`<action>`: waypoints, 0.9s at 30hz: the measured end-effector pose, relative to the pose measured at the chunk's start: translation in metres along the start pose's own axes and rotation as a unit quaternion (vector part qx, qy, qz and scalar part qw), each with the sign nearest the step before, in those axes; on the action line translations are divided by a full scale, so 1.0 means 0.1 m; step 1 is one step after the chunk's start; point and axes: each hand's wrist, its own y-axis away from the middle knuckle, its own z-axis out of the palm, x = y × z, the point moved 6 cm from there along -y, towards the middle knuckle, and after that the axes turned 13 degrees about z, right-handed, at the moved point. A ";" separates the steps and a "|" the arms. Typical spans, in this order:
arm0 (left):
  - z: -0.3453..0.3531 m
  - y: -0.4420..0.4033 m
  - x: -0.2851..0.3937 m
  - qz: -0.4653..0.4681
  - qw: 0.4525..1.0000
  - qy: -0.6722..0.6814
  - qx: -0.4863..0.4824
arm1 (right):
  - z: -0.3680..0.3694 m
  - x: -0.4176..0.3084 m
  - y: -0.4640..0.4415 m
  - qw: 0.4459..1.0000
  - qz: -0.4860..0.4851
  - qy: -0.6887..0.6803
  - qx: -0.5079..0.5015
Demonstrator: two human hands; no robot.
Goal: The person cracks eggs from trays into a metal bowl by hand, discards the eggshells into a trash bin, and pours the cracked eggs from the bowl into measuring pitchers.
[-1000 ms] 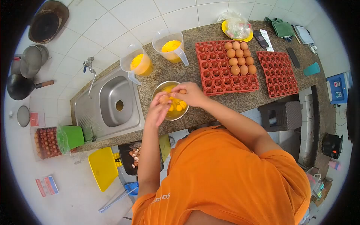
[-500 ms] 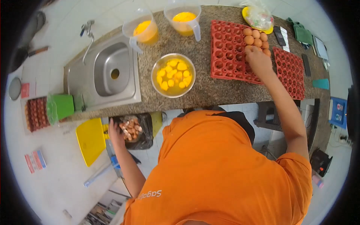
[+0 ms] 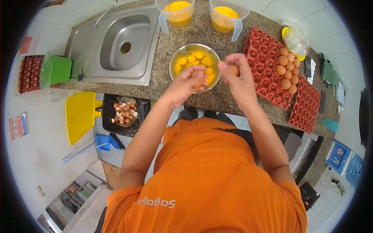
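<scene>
My left hand (image 3: 185, 83) is over the near edge of a metal bowl (image 3: 179, 84), its fingers closed around a brown egg (image 3: 199, 80) that they partly cover. To the bowl's right, my right hand (image 3: 243, 79) grips another brown egg (image 3: 234, 70) between thumb and fingers. Cracked-open eggs with many whole yolks (image 3: 191, 59) lie in the bowl. A red egg tray (image 3: 266, 66) stands right of my right hand, with several brown eggs (image 3: 289, 66) along its right side.
Two plastic jugs of yellow egg (image 3: 178, 17) (image 3: 225, 19) stand behind the bowl. A steel sink (image 3: 126, 42) is at the left. Below the counter, an open bin (image 3: 124, 112) holds eggshells. A second red tray (image 3: 305, 105) lies at the right.
My left hand has come up from the bin to the bowl. My right hand has left the tray with an egg and moved left beside the bowl. The view has shifted.
</scene>
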 end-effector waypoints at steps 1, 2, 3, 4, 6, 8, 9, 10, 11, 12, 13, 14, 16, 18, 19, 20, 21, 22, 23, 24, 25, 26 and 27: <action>-0.08 -0.02 0.02 0.018 0.999 0.008 0.049 | -0.01 0.08 -0.03 0.993 0.018 -0.114 0.032; -0.10 -0.01 0.07 0.044 0.995 0.051 0.074 | -0.02 0.05 0.00 0.989 -0.021 -0.142 0.046; -0.13 -0.02 0.04 0.056 0.992 0.084 0.074 | 0.01 0.02 0.02 0.987 -0.116 -0.047 0.104; -0.15 -0.05 0.01 0.068 0.988 0.116 0.072 | 0.11 0.01 0.04 0.963 -0.211 0.051 0.158; -0.14 -0.12 -0.04 0.082 0.980 0.172 0.063 | 0.33 -0.02 0.11 0.862 -0.353 0.320 0.175; -0.14 -0.19 -0.14 0.094 0.981 0.156 0.069 | 0.48 0.29 -0.02 0.879 -0.294 0.357 0.116; -0.16 -0.18 -0.18 0.097 0.982 0.147 0.072 | 0.54 0.44 -0.05 0.886 -0.262 0.373 0.086; -0.19 -0.16 -0.20 0.085 0.985 0.134 0.063 | 0.51 0.39 -0.08 0.892 -0.249 0.371 0.067; -0.23 -0.14 -0.20 0.075 0.988 0.121 0.054 | 0.44 0.45 -0.18 0.960 -0.149 0.234 0.043; -0.26 -0.13 -0.19 0.064 0.991 0.107 0.043 | 0.39 0.56 -0.25 0.995 -0.043 0.089 0.022; -0.27 -0.13 -0.15 0.069 0.997 0.024 0.030 | 0.36 0.69 -0.30 0.996 0.064 -0.059 0.004; -0.26 -0.14 -0.09 0.076 0.995 -0.060 0.014 | 0.31 0.80 -0.38 0.973 0.150 -0.163 -0.062; -0.25 -0.20 -0.01 0.099 0.979 -0.178 -0.022 | 0.25 0.68 -0.47 0.991 0.099 0.043 -0.077; -0.24 -0.28 0.02 0.128 0.959 -0.247 -0.058 | 0.26 0.59 -0.56 0.971 -0.046 0.207 -0.106; -0.26 -0.32 -0.01 0.156 0.940 -0.291 -0.081 | 0.27 0.57 -0.60 0.962 -0.077 0.232 -0.124; -0.28 -0.36 -0.03 0.185 0.918 -0.335 -0.104 | 0.28 0.52 -0.63 0.950 -0.108 0.256 -0.143; -0.31 -0.39 -0.07 0.183 0.912 -0.346 -0.121 | 0.29 0.48 -0.63 0.936 -0.141 0.280 -0.162; -0.31 -0.42 -0.07 0.180 0.906 -0.356 -0.139 | 0.31 0.49 -0.64 0.928 -0.137 0.304 -0.166; -0.32 -0.44 -0.09 0.146 0.919 -0.334 -0.152 | 0.34 0.49 -0.64 0.920 -0.132 0.328 -0.169; -0.32 -0.44 -0.11 0.111 0.929 -0.311 -0.166 | 0.36 0.50 -0.64 0.911 -0.127 0.351 -0.172; -0.33 -0.44 -0.11 0.088 0.931 -0.307 -0.177 | 0.36 0.49 -0.63 0.909 -0.140 0.359 -0.157; -0.35 -0.44 -0.12 0.067 0.931 -0.304 -0.189 | 0.35 0.49 -0.63 0.906 -0.155 0.367 -0.141; -0.35 -0.46 -0.11 0.048 0.930 -0.303 -0.202 | 0.33 0.47 -0.64 0.902 -0.173 0.375 -0.122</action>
